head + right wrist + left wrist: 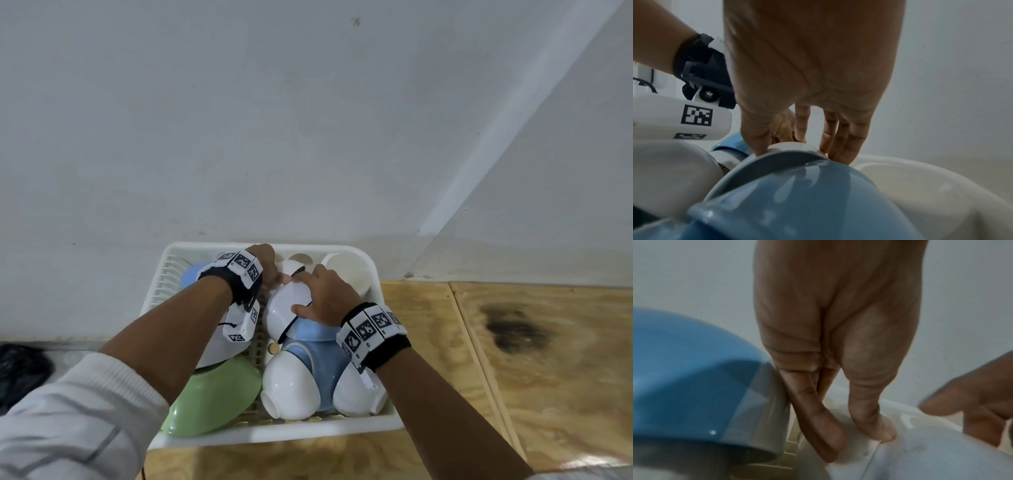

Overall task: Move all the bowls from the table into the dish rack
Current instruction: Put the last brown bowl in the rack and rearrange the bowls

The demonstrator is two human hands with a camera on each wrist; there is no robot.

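White bowl [287, 308]: lies in the middle of the rack [274, 435], tilted, dome up, against a blue bowl [317, 359]. Both my hands are on it.
Left hand [267, 265]: fingers straight and close together, tips pressing down at the bowl's far edge.
Right hand [330, 298]: thumb and fingers spread and clamped across the dome.
Handling: I judge it to be glazed ceramic, so stiff, slick, fairly heavy, and liable to chip if knocked on its neighbours.
Hold: rim or foot ring with the thumb opposed looks safest to me, since the smooth dome offers little purchase.
Rack contents: crowded. A green bowl [212, 397] lies near left, two more white bowls sit at the near edge, and a cream cup [347, 272] stands in the far right corner.
Worktop [445, 342]: bare plywood with seams, and a dark stain [513, 329] to the right.
Room: a plain pale wall [274, 120] directly behind the rack.
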